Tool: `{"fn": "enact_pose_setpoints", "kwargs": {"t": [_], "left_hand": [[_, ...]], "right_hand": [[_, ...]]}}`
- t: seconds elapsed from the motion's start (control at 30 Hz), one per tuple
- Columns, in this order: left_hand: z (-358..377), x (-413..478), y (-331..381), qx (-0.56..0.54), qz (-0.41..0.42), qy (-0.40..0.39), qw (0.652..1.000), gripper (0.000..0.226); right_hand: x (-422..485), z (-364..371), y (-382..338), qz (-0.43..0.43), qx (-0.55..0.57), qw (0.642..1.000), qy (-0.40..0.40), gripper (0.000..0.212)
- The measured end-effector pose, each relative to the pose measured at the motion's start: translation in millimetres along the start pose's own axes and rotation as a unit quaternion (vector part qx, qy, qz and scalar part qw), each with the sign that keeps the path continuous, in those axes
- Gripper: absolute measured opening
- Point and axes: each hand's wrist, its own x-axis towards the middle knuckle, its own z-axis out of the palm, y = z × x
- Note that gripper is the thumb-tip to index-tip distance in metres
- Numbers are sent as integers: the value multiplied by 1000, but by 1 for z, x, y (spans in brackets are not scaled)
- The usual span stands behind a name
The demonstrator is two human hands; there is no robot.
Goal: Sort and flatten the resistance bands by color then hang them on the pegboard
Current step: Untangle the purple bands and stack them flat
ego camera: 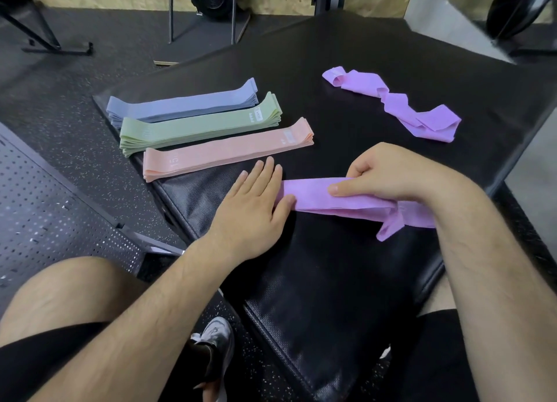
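A dark pegboard (45,208) lies flat on the speckled floor (75,79) at the far left, with no bands on the part in view, so hanging appears not to have begun. To its right, on a black padded counter (331,281), three neat flattened stacks lie side by side, grouped by color: blue bands (180,103) farthest away, green bands (196,124) in the middle, pink bands (226,151) nearest. Just in front of the pink stack, the left hand (256,202) lies palm down with straight, spread fingers (266,172), apparently pressing the left end of a purple band (313,190) against the counter to pin it. The right hand (385,172) grips the same band farther right, fingers curled over its far edge and thumb along the top, likely to pull it taut and smooth it; the band's right end bunches and droops below the wrist. Well apart, toward the far right of the counter, a twisted purple band (391,103) lies crumpled, waiting to be flattened.
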Motion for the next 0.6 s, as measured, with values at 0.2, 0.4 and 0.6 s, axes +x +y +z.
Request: {"fn": "enact_pose_setpoints", "kwargs": {"t": [0.2,0.4,0.6], "left_hand": [[-3,-2,1,-7,-4,-7,1000,68],[-7,-1,0,2,0,-8,1000,69],[0,9,45,30,114,73,990,67]], "right_hand": [[-6,-6,21,34,2,999,24,41],[-11,6,21,62,-24,998,22,42],[-14,9,21,57,-29,997,40,40]]}}
